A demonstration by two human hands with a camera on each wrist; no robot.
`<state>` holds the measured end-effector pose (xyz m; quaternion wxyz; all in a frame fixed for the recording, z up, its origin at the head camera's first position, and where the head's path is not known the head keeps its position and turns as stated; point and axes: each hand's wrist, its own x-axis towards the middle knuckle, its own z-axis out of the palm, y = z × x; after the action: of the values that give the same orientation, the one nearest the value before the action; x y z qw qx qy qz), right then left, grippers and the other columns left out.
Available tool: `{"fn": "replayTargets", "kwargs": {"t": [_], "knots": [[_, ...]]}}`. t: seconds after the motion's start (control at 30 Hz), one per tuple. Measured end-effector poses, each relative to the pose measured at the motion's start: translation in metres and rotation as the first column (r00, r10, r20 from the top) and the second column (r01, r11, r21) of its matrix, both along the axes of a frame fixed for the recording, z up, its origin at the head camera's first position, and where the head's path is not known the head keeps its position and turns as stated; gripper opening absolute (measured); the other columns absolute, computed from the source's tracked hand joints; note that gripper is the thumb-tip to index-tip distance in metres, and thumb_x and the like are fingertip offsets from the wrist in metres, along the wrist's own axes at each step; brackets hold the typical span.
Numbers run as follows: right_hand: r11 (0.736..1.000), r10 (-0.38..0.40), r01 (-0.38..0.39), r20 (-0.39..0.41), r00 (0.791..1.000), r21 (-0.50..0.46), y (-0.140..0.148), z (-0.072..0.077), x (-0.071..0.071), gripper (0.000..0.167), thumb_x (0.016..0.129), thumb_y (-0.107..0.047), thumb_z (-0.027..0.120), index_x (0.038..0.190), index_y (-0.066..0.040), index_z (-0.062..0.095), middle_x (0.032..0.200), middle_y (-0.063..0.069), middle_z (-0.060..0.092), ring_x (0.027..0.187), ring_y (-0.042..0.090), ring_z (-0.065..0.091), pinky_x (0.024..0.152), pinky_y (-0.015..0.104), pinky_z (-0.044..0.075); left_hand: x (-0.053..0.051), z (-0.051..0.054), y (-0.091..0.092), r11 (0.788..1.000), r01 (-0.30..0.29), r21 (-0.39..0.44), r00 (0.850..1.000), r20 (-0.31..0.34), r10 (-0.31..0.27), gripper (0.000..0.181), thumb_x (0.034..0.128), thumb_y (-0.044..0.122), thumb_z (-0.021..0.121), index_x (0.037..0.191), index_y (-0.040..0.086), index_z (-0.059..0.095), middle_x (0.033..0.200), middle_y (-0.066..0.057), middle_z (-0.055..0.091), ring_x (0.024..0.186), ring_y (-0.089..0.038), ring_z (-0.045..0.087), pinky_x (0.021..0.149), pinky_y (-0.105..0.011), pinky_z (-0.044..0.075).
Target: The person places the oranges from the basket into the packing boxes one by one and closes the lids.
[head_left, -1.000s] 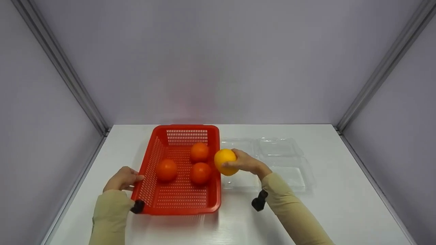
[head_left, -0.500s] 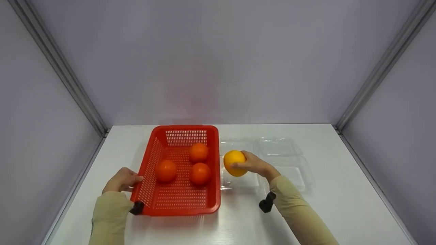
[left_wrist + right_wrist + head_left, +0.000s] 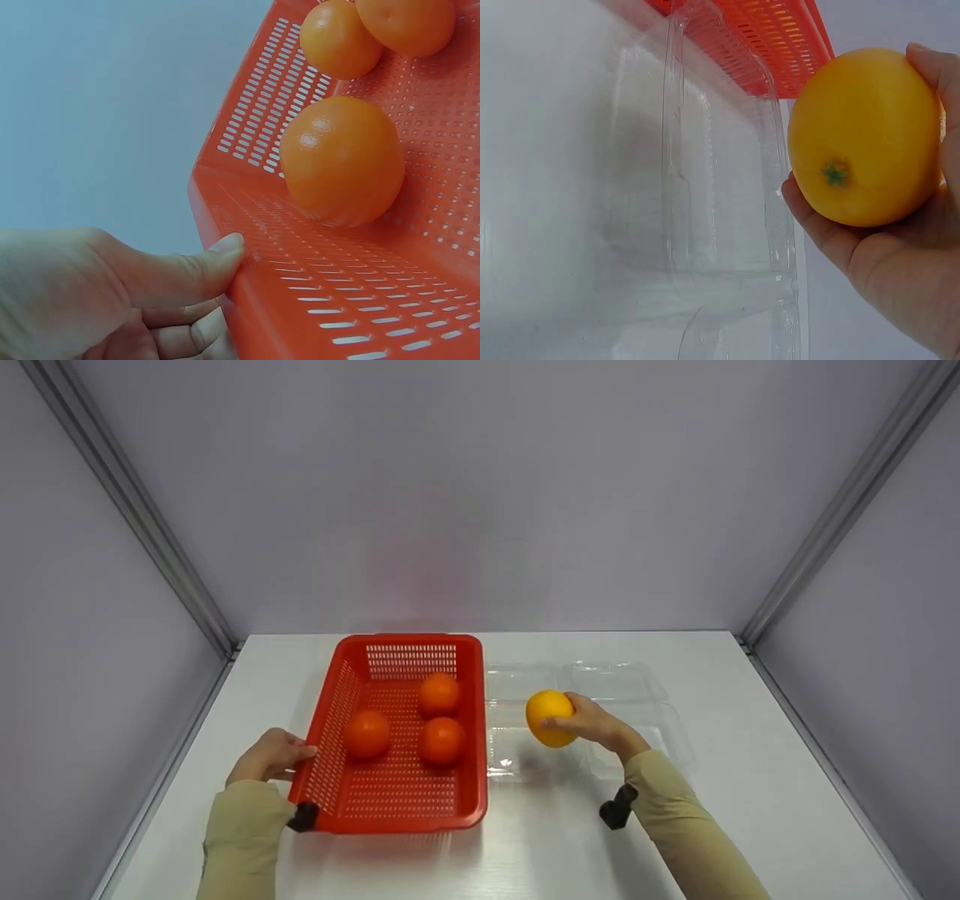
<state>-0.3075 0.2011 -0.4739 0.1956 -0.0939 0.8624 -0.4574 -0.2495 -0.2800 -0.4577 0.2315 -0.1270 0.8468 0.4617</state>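
Note:
My left hand (image 3: 268, 757) pinches the left rim of the red basket (image 3: 471, 802); in the left wrist view the thumb of this hand (image 3: 172, 292) lies on top of the rim. Three oranges lie inside: one at the left (image 3: 367, 735), one at the back right (image 3: 439, 694), one in front of that (image 3: 442, 741). My right hand (image 3: 592, 721) grips a yellow-orange fruit (image 3: 550, 718) above the clear plastic containers (image 3: 517, 750). The right wrist view shows the fruit (image 3: 866, 139) between thumb and fingers, its green stem mark visible.
The clear containers (image 3: 615, 684) stand right of the basket, with several shallow compartments. All stands on a white table (image 3: 757, 750) with grey-white walls at the back and on both sides.
My right hand has carried the fruit to the right, from beside the basket's right rim to over the clear containers. The left hand and the basket have stayed in place.

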Motion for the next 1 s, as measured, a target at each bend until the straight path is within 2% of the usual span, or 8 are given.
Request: {"fn": "replayTargets", "kwargs": {"t": [0.2, 0.4, 0.6, 1.0], "knots": [[0.999, -0.035, 0.035, 0.033, 0.999, -0.007, 0.018, -0.004, -0.001, 0.062, 0.086, -0.036, 0.065, 0.127, 0.005, 0.044, 0.116, 0.018, 0.057, 0.099, 0.021, 0.055, 0.088, 0.030, 0.046, 0.000, -0.001, -0.001, 1.000, 0.009, 0.016, 1.000, -0.006, -0.009, 0.035, 0.0971, 0.011, 0.053, 0.117, -0.018, 0.047, 0.093, -0.011, 0.060, 0.083, -0.016, 0.064, 0.081, -0.037, 0.059], [0.998, -0.052, 0.051, 0.033, 0.998, 0.029, 0.029, -0.006, 0.000, 0.066, 0.087, -0.037, 0.064, 0.131, 0.007, 0.040, 0.120, 0.021, 0.056, 0.101, 0.023, 0.055, 0.088, 0.030, 0.046, 0.001, -0.003, 0.000, 1.000, 0.006, 0.026, 1.000, -0.012, -0.006, 0.036, 0.0969, 0.011, 0.054, 0.117, -0.018, 0.048, 0.095, -0.014, 0.061, 0.083, -0.016, 0.064, 0.082, -0.038, 0.059], [0.999, -0.049, 0.048, 0.042, 0.998, 0.022, 0.035, -0.007, 0.001, 0.064, 0.088, -0.036, 0.063, 0.131, 0.006, 0.040, 0.120, 0.020, 0.056, 0.101, 0.023, 0.054, 0.088, 0.030, 0.045, 0.002, -0.005, -0.002, 1.000, 0.000, 0.019, 1.000, -0.007, 0.000, 0.036, 0.0966, 0.011, 0.055, 0.117, -0.018, 0.048, 0.097, -0.016, 0.062, 0.084, -0.017, 0.065, 0.083, -0.039, 0.059], [0.996, -0.086, 0.085, 0.022, 0.996, 0.026, 0.063, -0.006, 0.003, 0.061, 0.089, -0.035, 0.061, 0.129, 0.007, 0.041, 0.112, 0.015, 0.057, 0.095, 0.019, 0.054, 0.083, 0.025, 0.044, 0.000, -0.004, 0.000, 1.000, 0.003, 0.009, 1.000, -0.024, -0.003, 0.031, 0.0971, 0.010, 0.053, 0.112, -0.017, 0.052, 0.087, -0.009, 0.061, 0.078, -0.014, 0.064, 0.078, -0.036, 0.060]]}}
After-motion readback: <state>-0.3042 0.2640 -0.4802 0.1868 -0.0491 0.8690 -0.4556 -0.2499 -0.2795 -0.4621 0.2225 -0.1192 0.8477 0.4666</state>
